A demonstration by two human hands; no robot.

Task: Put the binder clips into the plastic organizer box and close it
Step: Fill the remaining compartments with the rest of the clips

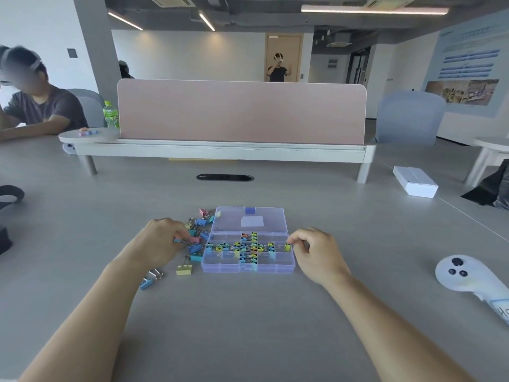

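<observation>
- While your right hand (311, 252) pinches a small yellow clip (287, 247) between thumb and fingers over the right-end compartment of the organizer box (248, 268), the head view puts you mid-way through filling, not yet at closing.
- Same view, the box: it sits open on the counter (248, 326) just ahead of you, with its lid (249, 219) laid back flat. The middle compartments are packed with small clips, and the outer ones look mostly bare.
- Same view, left side: your left hand (162, 241) rests on the loose clips (197, 232) just beside the box. Its fingers are curled down into the pile, and whether they have closed on a clip cannot be told.
- Nearer you, apart from the pile, lie a large yellow clip (184, 270) and a large blue clip (146, 283).
- Next move, by my judgement: lower the pinched clip into its compartment and let go. The larger clips will need roomier compartments, handles folded, or the lid may not shut flat.
</observation>
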